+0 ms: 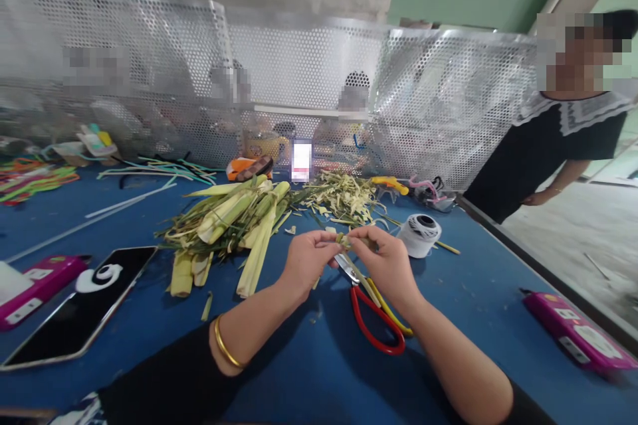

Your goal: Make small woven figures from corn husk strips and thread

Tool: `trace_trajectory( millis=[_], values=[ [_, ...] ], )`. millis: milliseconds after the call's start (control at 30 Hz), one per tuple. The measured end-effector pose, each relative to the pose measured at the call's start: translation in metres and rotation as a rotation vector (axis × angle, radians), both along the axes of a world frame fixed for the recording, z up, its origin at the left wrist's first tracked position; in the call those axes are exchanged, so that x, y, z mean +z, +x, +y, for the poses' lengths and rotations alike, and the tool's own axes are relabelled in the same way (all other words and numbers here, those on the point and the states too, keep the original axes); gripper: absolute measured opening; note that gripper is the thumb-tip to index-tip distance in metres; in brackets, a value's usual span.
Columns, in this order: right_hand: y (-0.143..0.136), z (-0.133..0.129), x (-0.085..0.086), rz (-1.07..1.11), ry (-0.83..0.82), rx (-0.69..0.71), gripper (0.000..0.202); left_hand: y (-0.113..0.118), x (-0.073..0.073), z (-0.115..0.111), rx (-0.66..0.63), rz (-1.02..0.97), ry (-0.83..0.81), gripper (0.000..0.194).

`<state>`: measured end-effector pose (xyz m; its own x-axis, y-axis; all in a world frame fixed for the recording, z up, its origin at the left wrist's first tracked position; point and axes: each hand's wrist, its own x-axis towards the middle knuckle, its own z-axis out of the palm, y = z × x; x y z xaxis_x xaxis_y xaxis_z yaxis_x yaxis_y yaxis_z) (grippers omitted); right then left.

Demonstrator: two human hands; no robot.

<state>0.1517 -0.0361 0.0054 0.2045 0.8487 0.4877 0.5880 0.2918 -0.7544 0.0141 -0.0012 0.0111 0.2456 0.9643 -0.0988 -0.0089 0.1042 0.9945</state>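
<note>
Two pinches on one small plant piece [342,239]

It sits between the fingertips of the left hand [305,259] and the right hand [387,260], near the scissors [354,278]. Each thumb and forefinger grips it, the fingers nearly closed.

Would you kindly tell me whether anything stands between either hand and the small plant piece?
Nothing visible does: the left hand and the right hand both pinch the small plant piece directly. The scissors show just below it in the view, not in between.
</note>
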Motion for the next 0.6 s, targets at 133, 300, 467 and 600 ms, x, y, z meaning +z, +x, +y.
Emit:
trace_trajectory(
  millis=[133, 300, 467, 600],
  values=[
    [-0.0026, -0.0006, -0.0003, 0.059, -0.057, -0.047, 0.018, 0.0011, -0.0033, 0.0008, 0.017, -0.032, 0.015, 0.011],
    [-0.0048, -0.0005, -0.0028, 0.096, -0.075, -0.067, 0.016, 0.0015, -0.0066, 0.0012, 0.03, 0.027, 0.082, 0.016],
    [-0.0046, 0.002, -0.0059, 0.142, -0.09, -0.088, 0.015, 0.0, -0.0071, 0.0001, 0.014, 0.07, 0.15, 0.018],
    [-0.0027, 0.0058, -0.0094, 0.221, -0.126, -0.048, 0.017, -0.0003, -0.0094, -0.0001, -0.004, 0.106, 0.193, 0.016]
  ],
)
